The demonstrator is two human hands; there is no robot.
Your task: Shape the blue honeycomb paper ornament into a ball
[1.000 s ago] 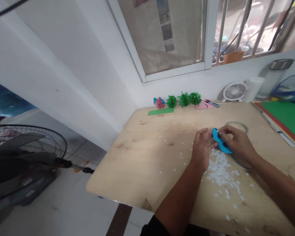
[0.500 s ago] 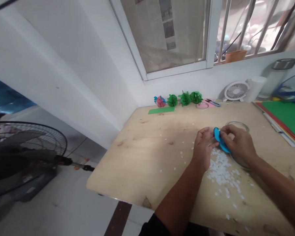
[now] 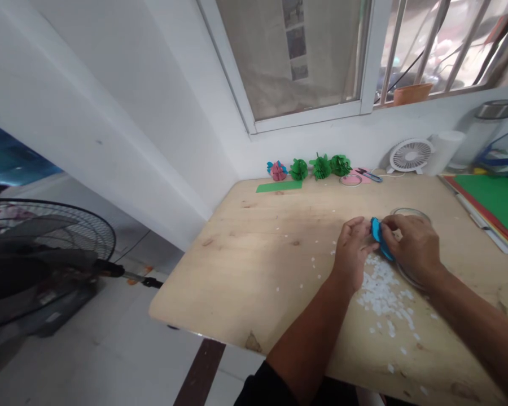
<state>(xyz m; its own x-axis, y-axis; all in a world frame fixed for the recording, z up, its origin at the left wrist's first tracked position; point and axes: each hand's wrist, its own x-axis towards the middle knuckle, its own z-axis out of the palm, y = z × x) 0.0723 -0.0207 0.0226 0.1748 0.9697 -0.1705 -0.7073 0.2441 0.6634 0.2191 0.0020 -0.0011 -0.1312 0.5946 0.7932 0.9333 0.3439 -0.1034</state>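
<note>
A blue folded-paper piece (image 3: 381,241) with several layers and a scalloped edge is held just above the table, between my two hands. My left hand (image 3: 352,248) pinches its left side near the top, fingers curled. My right hand (image 3: 415,248) grips it from the right with thumb and fingers, covering part of it. Below them lies a scatter of small white scraps (image 3: 381,290). A thin round ring or rim (image 3: 412,211) shows partly behind my right hand; the rest of it is hidden.
Along the wall stand a pink-and-blue paper figure (image 3: 278,171), several green paper figures (image 3: 320,167) and a green strip (image 3: 278,186). Small scissors (image 3: 369,175) and a white fan (image 3: 411,156) are at the back. Coloured sheets (image 3: 491,208) lie right; a floor fan (image 3: 46,265) stands left.
The blue paper now appears narrower and more edge-on, with its layers pressed closer together between my hands. Both hands stay nearly in place; the view has shifted slightly.
</note>
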